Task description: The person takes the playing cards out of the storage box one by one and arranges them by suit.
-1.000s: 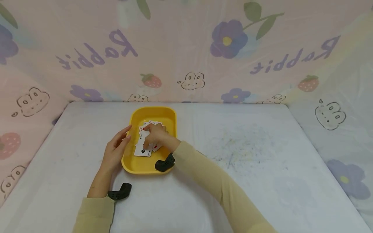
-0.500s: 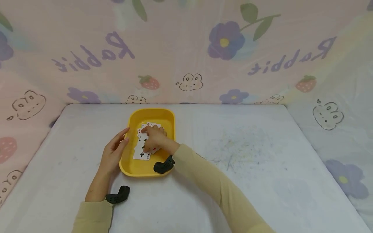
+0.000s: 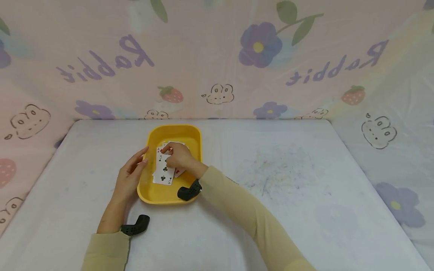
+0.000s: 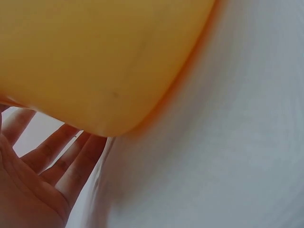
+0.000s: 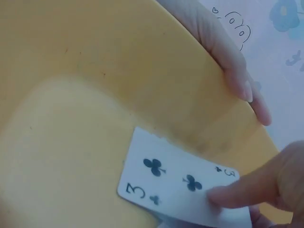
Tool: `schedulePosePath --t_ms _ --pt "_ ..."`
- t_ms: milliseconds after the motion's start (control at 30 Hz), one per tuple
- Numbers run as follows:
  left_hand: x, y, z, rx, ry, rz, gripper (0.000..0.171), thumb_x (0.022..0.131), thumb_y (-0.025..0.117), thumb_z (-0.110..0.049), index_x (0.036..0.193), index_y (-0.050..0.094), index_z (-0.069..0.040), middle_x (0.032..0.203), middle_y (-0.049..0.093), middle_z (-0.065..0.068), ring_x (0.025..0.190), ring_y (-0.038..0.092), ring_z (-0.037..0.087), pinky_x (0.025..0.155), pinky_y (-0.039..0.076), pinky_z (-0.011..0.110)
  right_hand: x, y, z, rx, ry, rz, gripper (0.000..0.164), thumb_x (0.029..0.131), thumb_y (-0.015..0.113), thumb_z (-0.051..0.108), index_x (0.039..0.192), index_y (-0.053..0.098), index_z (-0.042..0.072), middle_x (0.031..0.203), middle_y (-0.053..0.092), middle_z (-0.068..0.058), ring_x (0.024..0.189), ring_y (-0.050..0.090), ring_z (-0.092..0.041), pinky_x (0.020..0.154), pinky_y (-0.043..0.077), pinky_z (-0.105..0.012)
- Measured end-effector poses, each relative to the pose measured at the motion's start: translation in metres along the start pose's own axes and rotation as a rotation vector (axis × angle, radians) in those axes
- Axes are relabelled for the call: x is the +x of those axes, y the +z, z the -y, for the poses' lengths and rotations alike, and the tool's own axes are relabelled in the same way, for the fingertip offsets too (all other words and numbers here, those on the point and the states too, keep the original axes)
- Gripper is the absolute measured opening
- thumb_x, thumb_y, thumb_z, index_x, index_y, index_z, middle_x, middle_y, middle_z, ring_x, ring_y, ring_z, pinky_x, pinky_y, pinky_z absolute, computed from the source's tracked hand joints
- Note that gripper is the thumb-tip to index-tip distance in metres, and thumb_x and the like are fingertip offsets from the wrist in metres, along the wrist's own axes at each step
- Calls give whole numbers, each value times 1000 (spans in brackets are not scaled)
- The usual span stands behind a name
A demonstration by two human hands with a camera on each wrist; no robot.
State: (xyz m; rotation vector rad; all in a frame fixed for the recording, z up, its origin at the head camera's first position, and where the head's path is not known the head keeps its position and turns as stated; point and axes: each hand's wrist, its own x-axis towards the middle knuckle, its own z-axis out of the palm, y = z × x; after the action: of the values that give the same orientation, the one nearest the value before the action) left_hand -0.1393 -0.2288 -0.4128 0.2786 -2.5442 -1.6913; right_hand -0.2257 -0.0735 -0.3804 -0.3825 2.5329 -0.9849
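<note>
A yellow tray stands on the table with several playing cards lying overlapped inside it. On top is the three of clubs, face up. My right hand is over the cards, its index finger bent and its thumb on the three. The right wrist view shows that thumb on the card's face, with another finger partly visible at its edge. My left hand lies along the outside of the tray's left wall, fingers extended. In the left wrist view the left fingers reach the tray's side.
A white cloth covers the table, with faint dark marks right of the tray. A patterned curtain rises behind the table and at both sides. A black wrist device sits on the left wrist.
The right hand has drawn in slightly, its index finger bending more. The three of clubs has shifted and shows more of its face. The left hand still lies at the tray's side.
</note>
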Motion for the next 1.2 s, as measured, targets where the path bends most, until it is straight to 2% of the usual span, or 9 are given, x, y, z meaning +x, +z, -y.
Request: schedulePosePath --t_ms 100,267,367,533,667,833,967,1067,1200 --pt "1 1 1 -6 7 -2 47 100 46 -40 145 43 -28 138 49 11 110 44 6 84 38 4 -1 -2 0 56 22 0 32 80 65 1 105 71 20 92 54 1 77 50 -13 53 47 -18" --pt "-1 1 3 0 -7 -1 47 100 45 -40 145 43 -28 140 49 11 111 43 6 84 37 3 -4 -5 1 159 90 34 28 82 67 3 103 75 21 106 61 -3 70 58 -15 55 53 -23" --pt "-3 0 2 5 -18 8 47 101 44 -41 146 41 -29 142 47 10 115 42 11 84 36 2 -7 -8 1 222 109 26 27 83 67 4 103 76 19 113 65 -3 76 59 -13 62 55 -24" --pt "-3 0 0 2 -16 11 48 100 44 -42 147 40 -30 145 44 10 125 40 21 86 35 4 -11 -16 1 358 122 -15 26 81 68 3 104 76 14 110 68 -6 76 60 -14 72 56 -29" --pt "-1 1 0 23 -28 4 48 100 43 -44 146 40 -32 145 43 10 127 40 24 89 35 8 -14 -26 -2 503 133 10 28 83 66 1 108 74 11 109 68 -7 76 60 -13 78 56 -32" --pt "0 3 0 24 -24 1 47 100 42 -45 146 40 -35 143 44 10 124 42 23 86 36 5 -15 -42 -7 615 148 31 30 85 64 0 112 72 8 106 68 -10 81 61 -16 86 54 -35" --pt "0 3 0 12 -13 13 47 100 41 -45 146 40 -35 144 43 11 124 42 25 83 37 2 -15 -58 -11 665 125 36 30 86 61 -2 115 70 3 114 66 -12 89 61 -19 93 52 -38" --pt "0 2 0 9 -15 15 47 100 41 -45 146 40 -35 144 42 12 123 42 25 82 37 2 -16 -70 -14 627 87 42 31 87 60 0 117 69 4 119 64 -11 94 61 -18 94 51 -34" --pt "-3 1 1 13 -27 22 47 100 41 -46 146 39 -36 145 41 12 125 41 26 82 37 2 -17 -79 -23 568 41 21 33 88 60 2 119 68 8 123 63 -8 94 62 -17 89 53 -29"
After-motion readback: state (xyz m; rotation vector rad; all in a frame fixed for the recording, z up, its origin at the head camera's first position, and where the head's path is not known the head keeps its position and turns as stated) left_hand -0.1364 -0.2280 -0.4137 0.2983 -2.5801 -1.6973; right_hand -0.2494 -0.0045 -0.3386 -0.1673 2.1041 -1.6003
